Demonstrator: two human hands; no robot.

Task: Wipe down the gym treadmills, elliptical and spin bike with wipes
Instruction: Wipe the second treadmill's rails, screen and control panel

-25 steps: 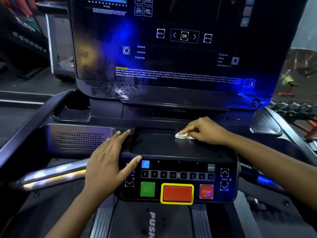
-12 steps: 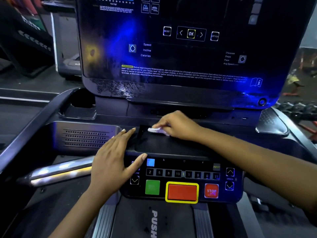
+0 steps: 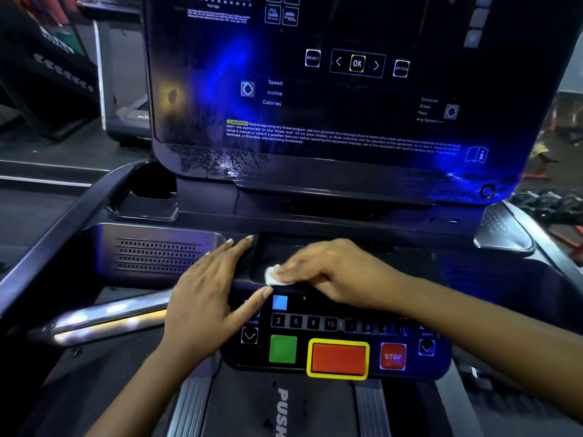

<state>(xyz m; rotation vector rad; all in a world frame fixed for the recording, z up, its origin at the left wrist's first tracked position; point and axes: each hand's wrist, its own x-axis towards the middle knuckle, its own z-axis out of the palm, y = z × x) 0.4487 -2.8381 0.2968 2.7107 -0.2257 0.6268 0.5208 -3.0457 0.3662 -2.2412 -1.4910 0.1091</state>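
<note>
I stand at a dark treadmill console (image 3: 347, 121) with a lit display panel. Below it is a flat black tray (image 3: 284, 250) and a button panel (image 3: 337, 357) with green, red and STOP keys. My right hand (image 3: 331, 272) presses a small white wipe (image 3: 273, 276) onto the tray's front left corner, fingers closed over it. My left hand (image 3: 208, 298) lies flat with fingers spread on the left edge of the button panel, its thumb close to the wipe.
A shiny handrail (image 3: 104, 320) runs off to the left below a vented speaker grille (image 3: 157, 255). A cup holder (image 3: 148, 197) sits at the upper left. Another machine (image 3: 126, 115) stands behind at the left; weights lie at the far right (image 3: 549, 203).
My right hand has slid the wipe from the tray's back right toward its front left corner, nearer my left hand. The left hand has stayed in place.
</note>
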